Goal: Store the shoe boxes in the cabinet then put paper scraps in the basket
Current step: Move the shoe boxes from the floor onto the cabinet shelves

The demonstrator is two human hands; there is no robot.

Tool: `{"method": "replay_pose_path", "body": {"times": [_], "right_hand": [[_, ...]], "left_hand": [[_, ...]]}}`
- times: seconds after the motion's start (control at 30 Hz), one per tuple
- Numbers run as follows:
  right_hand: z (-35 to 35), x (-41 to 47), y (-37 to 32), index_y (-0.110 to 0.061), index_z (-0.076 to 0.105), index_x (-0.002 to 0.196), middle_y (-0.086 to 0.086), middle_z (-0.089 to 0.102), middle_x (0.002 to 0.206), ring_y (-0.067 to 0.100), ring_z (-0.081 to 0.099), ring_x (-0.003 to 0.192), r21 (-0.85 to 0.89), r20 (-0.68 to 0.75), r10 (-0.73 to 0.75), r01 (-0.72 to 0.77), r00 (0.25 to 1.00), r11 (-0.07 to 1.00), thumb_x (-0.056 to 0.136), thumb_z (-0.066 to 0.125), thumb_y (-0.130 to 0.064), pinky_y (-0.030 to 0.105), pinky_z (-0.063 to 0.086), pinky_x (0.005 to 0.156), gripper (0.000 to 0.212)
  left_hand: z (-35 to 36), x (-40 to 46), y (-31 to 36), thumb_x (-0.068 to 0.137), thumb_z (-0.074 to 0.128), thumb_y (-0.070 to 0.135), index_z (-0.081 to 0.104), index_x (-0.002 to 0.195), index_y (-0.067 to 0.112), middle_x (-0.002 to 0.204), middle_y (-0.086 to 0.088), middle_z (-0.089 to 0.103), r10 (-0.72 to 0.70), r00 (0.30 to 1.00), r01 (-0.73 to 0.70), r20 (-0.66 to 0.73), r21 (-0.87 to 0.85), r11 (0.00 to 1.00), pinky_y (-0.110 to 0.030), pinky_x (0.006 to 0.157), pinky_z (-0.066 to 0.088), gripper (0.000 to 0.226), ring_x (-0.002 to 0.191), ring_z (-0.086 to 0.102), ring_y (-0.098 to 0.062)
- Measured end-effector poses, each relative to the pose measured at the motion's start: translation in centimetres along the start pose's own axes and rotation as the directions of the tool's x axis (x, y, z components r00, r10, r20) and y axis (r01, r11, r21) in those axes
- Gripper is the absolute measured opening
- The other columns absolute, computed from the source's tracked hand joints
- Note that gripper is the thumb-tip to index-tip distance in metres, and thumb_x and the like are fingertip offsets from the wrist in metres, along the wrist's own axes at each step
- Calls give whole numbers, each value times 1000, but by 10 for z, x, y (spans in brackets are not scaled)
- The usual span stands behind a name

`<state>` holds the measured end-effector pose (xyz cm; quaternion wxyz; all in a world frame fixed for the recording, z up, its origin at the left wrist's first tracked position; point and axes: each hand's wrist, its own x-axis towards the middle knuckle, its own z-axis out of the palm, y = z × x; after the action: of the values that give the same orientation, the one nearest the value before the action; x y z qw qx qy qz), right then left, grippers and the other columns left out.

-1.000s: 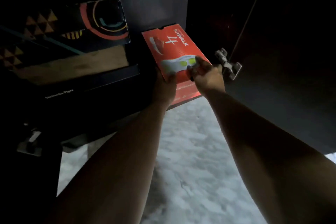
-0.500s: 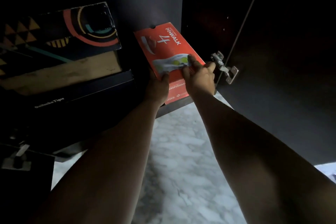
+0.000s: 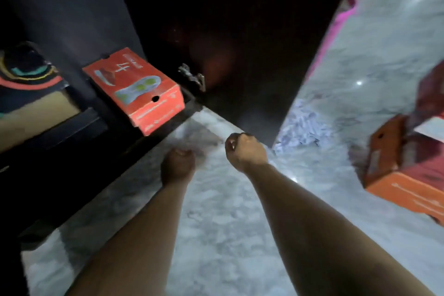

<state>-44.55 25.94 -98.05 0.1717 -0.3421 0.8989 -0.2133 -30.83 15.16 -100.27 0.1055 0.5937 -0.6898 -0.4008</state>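
Observation:
A red shoe box point(image 3: 134, 89) printed with shoe pictures rests on the bottom shelf of the dark cabinet point(image 3: 72, 19), its front end jutting over the shelf edge. My left hand point(image 3: 177, 166) and my right hand point(image 3: 245, 149) hover over the marble floor in front of the cabinet, both curled into loose fists with nothing in them. Another orange shoe box point(image 3: 406, 175) lies open on the floor at the right. A heap of white paper scraps point(image 3: 300, 127) lies by the cabinet door's lower edge.
The dark cabinet door point(image 3: 240, 43) stands open between the shelf and the floor at the right, its metal hinge point(image 3: 192, 77) showing. A black patterned box point(image 3: 28, 79) fills the shelf's left side. A pink object point(image 3: 341, 17) sits behind the door.
Both hands let go of the red box and drew back toward me, now closed and empty. The box stays on the shelf. My view swung right, revealing the floor, scraps and orange box.

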Motion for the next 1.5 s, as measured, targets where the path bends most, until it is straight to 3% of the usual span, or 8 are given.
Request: {"method": "replay_pose_path", "body": {"times": [0.33, 0.5, 0.7, 0.8, 0.97, 1.07, 1.2, 1.5], "right_hand": [[-140, -224, 272, -12, 70, 101, 14, 70, 113, 38, 65, 108, 98, -210, 655, -651, 726, 753, 91, 51, -22, 37, 54, 81, 24], [-199, -338, 359, -21, 64, 123, 13, 62, 125, 38, 57, 120, 263, -467, 799, -803, 380, 535, 94, 53, -33, 46, 48, 93, 33], [-185, -449, 452, -19, 29, 153, 17, 40, 151, 42, 35, 142, 471, -218, 976, -877, -10, 96, 69, 68, -81, 61, 33, 111, 111], [-173, -470, 485, -16, 28, 148, 17, 49, 143, 40, 46, 134, 448, -95, 995, -892, 25, 65, 42, 69, -93, 54, 41, 110, 137], [-160, -462, 509, -22, 48, 126, -3, 65, 127, 17, 65, 108, 450, 122, 967, -881, 223, 146, 37, 95, -74, 39, 59, 91, 113], [-176, -424, 448, -16, 40, 118, -6, 61, 105, 7, 59, 85, 458, 266, 898, -866, 351, 203, 70, 96, -33, 21, 55, 61, 77], [-157, -370, 400, -21, 30, 142, -2, 59, 132, 28, 59, 121, 429, 431, 779, -863, 456, 268, 48, 101, -44, 60, 50, 100, 120], [-94, -253, 266, -68, 42, 134, -3, 63, 138, 42, 51, 130, 470, 712, 267, -724, 649, 506, 80, 84, -24, 78, 52, 76, 81]], "left_hand": [[213, -226, 103, 72, 55, 48, 61, 71, 6, 95, -24, 73, 253, 758, -361, 601, 64, 931, -48, 79, 61, 43, 88, 71, -43], [274, -366, 119, 80, 67, 40, 62, 62, 13, 80, -15, 74, 295, 539, -442, 789, -33, 896, -45, 76, 62, 33, 84, 73, -36], [317, -452, 104, 90, 63, 44, 68, 115, 22, 127, -3, 69, 259, 310, -630, 915, -6, 777, -36, 98, 53, 33, 116, 64, -28], [322, -461, 96, 93, 59, 49, 60, 128, 27, 134, 4, 63, 211, 233, -698, 949, 13, 716, -32, 99, 50, 41, 112, 63, -21], [328, -439, 92, 92, 56, 57, 47, 143, 27, 144, 2, 54, 172, 224, -674, 959, 25, 739, -33, 104, 47, 60, 121, 59, -22], [327, -415, 88, 82, 55, 68, 46, 145, 24, 140, 0, 59, 149, 256, -568, 955, 24, 823, -46, 104, 51, 77, 123, 61, -28], [318, -372, 70, 85, 61, 65, 51, 131, 26, 126, 7, 64, 76, 404, -281, 912, 44, 959, -44, 93, 55, 61, 116, 62, -26], [158, -213, 15, 84, 63, 70, 62, 126, 22, 109, -2, 77, -74, 745, 106, 663, -9, 994, -37, 72, 56, 64, 96, 71, -24]]}}
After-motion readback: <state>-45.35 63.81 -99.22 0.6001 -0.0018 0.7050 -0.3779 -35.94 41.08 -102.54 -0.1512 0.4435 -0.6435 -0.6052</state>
